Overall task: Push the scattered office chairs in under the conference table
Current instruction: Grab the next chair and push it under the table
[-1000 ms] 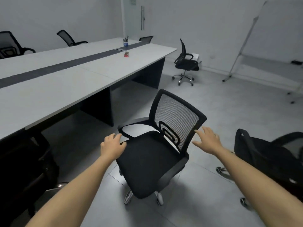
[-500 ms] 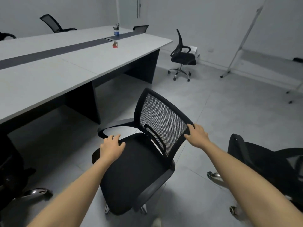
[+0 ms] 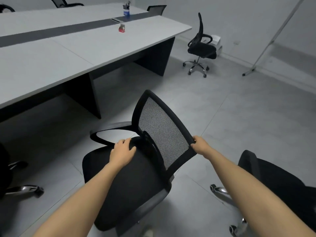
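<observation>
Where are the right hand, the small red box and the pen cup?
right hand [image 3: 199,145], head view, its back; it grips the chair [image 3: 142,178].
small red box [image 3: 121,29], head view, front face.
pen cup [image 3: 126,11], head view, side wall.

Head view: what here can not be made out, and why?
Head view:
Mesh chair: base mostly hidden under its seat.
Right hand: fingertips hidden behind the backrest it grips.
Chair at right: cut by the right edge.
Chair at left: dark, cut by the left edge.
Red item on the table: too small to identify.
</observation>
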Demonstrator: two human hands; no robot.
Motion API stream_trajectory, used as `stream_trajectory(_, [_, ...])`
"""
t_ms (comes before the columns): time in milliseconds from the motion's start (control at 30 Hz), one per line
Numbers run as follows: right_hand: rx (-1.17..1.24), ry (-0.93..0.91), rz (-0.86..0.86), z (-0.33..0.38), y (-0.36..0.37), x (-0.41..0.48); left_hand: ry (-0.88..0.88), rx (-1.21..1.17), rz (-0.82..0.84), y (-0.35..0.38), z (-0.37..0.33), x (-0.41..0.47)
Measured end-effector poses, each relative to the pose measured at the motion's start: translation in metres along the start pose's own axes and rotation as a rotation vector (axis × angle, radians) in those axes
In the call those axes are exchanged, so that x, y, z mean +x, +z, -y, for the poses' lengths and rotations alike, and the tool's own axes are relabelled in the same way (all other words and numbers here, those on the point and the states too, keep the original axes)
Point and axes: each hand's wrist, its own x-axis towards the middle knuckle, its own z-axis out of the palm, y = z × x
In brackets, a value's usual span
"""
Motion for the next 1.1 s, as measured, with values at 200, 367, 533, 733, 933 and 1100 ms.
stream_trajectory(200, [0.035,-0.064,0.144,-0.003,-0.005,-0.01,-0.04,-0.048,0.006,0.012,-0.027,-0.025])
stream_trajectory(367, [-0.044,-0.212,0.31,-0.025,0.0,-0.043,-0.134,-0.315,0.015,0.035,-0.05,-0.064])
stream_trajectory(533, [-0.189,-0.396,0.366,-0.059,0.04,-0.101,-0.212,-0.635,0.044,0.069,-0.078,-0.113])
stream_trajectory(733, [-0.362,-0.584,0.406,-0.06,0.036,-0.14,-0.308,-0.632,0.278,0.079,-0.092,-0.153])
stream_trajectory(933, [-0.512,-0.544,0.177,-0.073,0.014,-0.123,-0.204,-0.065,0.258,0.083,-0.071,-0.186])
stream_trajectory(1100, [-0.699,-0.704,0.061,-0.06,0.02,-0.127,-0.199,0.058,0.116,0.083,-0.035,-0.212])
